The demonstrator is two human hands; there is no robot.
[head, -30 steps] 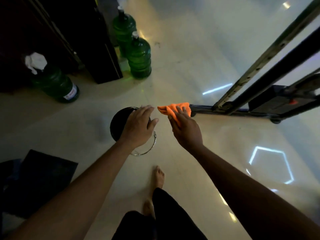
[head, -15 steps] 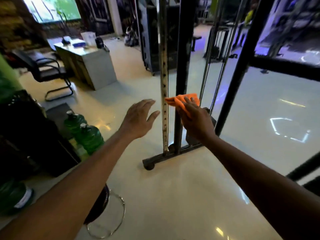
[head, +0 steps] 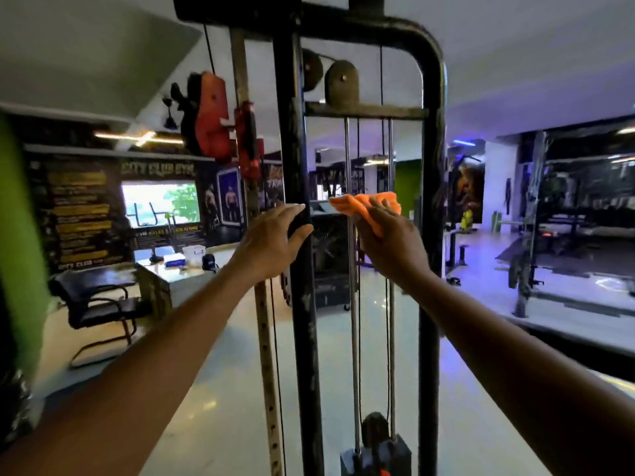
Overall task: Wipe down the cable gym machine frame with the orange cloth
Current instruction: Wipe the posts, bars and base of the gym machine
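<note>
My right hand [head: 388, 242] pinches the orange cloth [head: 369, 206], raised between the black frame post [head: 299, 304] and the steel guide rods [head: 348, 269]. The cloth is soft, light and floppy, so I should bunch it in my palm. My left hand [head: 271, 242] is released, fingers touching the post.

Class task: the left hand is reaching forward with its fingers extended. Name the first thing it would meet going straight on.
Probably the black upright post of the frame: the left hand has its fingertips already at it, though depth is unclear.
</note>
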